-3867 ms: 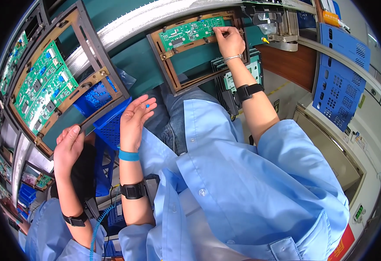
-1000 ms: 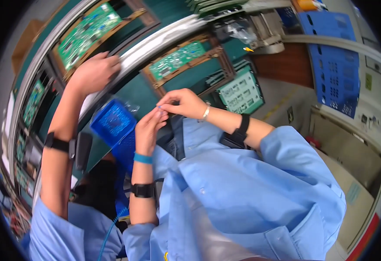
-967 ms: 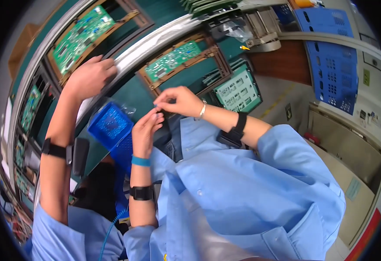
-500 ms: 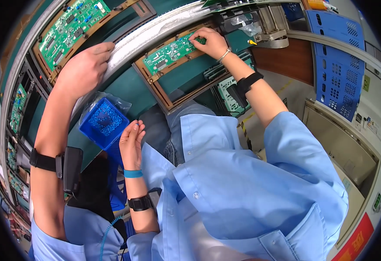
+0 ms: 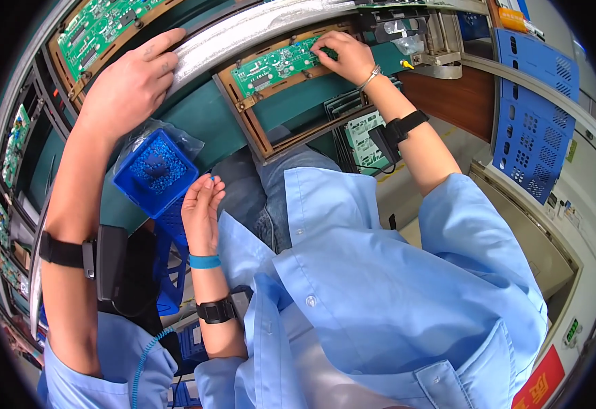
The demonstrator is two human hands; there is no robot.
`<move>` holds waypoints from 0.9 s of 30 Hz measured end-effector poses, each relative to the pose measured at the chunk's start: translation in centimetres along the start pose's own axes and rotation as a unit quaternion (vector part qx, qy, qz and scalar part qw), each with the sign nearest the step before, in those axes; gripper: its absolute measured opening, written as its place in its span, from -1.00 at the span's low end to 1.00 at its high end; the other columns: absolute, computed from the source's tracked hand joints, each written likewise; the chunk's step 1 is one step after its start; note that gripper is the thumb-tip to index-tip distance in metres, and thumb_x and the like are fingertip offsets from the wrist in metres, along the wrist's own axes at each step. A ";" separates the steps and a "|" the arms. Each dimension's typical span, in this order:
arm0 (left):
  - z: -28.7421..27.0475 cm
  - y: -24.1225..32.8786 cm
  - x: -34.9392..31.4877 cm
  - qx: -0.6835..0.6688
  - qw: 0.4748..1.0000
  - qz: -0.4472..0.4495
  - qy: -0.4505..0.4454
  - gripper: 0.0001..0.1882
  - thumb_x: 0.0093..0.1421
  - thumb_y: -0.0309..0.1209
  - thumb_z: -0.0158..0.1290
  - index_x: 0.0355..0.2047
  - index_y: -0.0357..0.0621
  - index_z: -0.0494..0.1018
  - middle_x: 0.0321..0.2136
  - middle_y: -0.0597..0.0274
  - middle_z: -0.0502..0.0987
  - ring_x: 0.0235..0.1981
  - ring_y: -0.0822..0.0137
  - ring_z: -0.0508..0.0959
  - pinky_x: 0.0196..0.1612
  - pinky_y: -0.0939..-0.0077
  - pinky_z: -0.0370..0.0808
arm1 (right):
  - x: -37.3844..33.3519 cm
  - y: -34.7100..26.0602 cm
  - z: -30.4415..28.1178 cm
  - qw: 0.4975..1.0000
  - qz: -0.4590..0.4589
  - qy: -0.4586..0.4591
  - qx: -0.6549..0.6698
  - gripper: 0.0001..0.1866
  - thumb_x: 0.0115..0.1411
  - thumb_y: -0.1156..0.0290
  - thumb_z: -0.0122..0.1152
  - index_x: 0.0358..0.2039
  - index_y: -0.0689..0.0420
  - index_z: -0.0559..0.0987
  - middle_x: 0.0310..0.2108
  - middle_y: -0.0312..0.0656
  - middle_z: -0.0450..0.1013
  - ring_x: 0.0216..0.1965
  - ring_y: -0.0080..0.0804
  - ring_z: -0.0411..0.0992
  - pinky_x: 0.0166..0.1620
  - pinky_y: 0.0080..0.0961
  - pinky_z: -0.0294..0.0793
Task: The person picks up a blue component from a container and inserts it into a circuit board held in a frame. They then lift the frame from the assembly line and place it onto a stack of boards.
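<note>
My right hand (image 5: 342, 54) reaches to the far side and lies on the green circuit board (image 5: 277, 63); its fingertips (image 5: 320, 48) press the board's right end, curled onto it rather than wrapped around it, and whether they pinch a part I cannot tell; the board sits in a brown wooden frame (image 5: 243, 116) on the green conveyor surface (image 5: 202, 126), far centre of the scene. My left hand (image 5: 201, 204) is raised near my chest, palm up, fingers loosely cupped; a small blue piece (image 5: 211, 178) shows at its fingertips, and I cannot tell whether it is truly gripped; the hand is just right of the blue parts bin (image 5: 155, 170), which stands in a clear plastic bag and holds many small pieces. A blue band (image 5: 205, 262) and a black wrist strap (image 5: 215, 311) circle the left wrist; a second black strap (image 5: 399, 129) circles the right forearm. On the left, a co-worker's hand (image 5: 131, 82) rests flat on the pale rail (image 5: 243, 27) beside another green board (image 5: 97, 27); a blue perforated crate (image 5: 533, 129) stands at far right.
</note>
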State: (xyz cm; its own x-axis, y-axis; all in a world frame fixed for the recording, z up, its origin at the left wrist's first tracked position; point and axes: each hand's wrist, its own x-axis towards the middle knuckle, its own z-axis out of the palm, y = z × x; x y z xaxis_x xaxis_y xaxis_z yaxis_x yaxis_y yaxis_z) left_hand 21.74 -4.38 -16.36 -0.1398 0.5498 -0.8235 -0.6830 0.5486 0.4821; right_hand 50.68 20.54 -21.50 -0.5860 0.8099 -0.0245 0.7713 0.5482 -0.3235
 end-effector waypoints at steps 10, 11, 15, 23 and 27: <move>-0.5 -0.3 0.0 -0.018 1.000 0.016 0.014 -0.82 0.10 -0.49 -0.02 -0.27 -0.28 0.38 -0.39 0.18 0.48 -0.37 0.43 0.49 -0.30 0.66 0.46 | 0.0 0.2 0.0 0.999 -0.030 -0.007 -0.022 -0.90 0.02 0.27 0.09 -0.42 -0.11 0.52 -0.35 -0.48 0.40 -0.26 -0.45 0.38 -0.30 -0.51 0.43; -0.5 -0.3 0.0 -0.016 1.000 0.014 0.015 -0.82 0.10 -0.49 -0.02 -0.27 -0.28 0.39 -0.39 0.19 0.47 -0.37 0.43 0.49 -0.30 0.66 0.46 | 0.0 0.2 0.0 0.999 -0.030 -0.008 -0.023 -0.90 0.02 0.27 0.09 -0.42 -0.11 0.52 -0.35 -0.48 0.40 -0.26 -0.45 0.38 -0.30 -0.51 0.43; -0.9 -0.6 0.2 -0.009 1.000 0.013 0.007 -0.78 0.11 -0.45 -0.02 -0.24 -0.28 0.38 -0.37 0.20 0.47 -0.35 0.42 0.48 -0.27 0.63 0.45 | 0.0 0.2 0.5 1.000 -0.026 0.006 -0.006 -0.90 0.02 0.31 0.09 -0.41 -0.07 0.52 -0.35 -0.43 0.41 -0.28 -0.42 0.39 -0.31 -0.54 0.43; -1.4 -0.8 0.0 -0.028 0.999 0.018 -0.002 -0.76 0.11 -0.44 -0.02 -0.22 -0.30 0.36 -0.36 0.18 0.47 -0.33 0.41 0.49 -0.26 0.62 0.45 | 0.3 0.2 0.2 0.998 -0.063 0.012 -0.010 -0.91 0.00 0.32 0.11 -0.43 -0.07 0.52 -0.35 -0.46 0.41 -0.28 -0.44 0.39 -0.29 -0.54 0.42; -1.1 -0.8 -0.1 -0.020 1.000 0.020 0.011 -0.76 0.11 -0.43 -0.02 -0.22 -0.29 0.37 -0.35 0.18 0.47 -0.33 0.40 0.49 -0.25 0.62 0.45 | 0.3 -0.6 -0.3 0.995 -0.064 -0.014 -0.076 -0.92 -0.03 0.32 0.13 -0.46 -0.08 0.52 -0.35 -0.47 0.41 -0.29 -0.47 0.39 -0.28 -0.58 0.41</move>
State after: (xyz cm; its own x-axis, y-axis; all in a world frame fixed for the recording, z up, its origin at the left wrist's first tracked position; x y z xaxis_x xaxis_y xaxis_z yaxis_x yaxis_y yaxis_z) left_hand 21.52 -5.54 -17.02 -0.1826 0.5559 -0.8109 -0.7052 0.5007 0.5020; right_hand 50.10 20.56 -21.01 -0.6863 0.7271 -0.0197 0.7179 0.6728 -0.1784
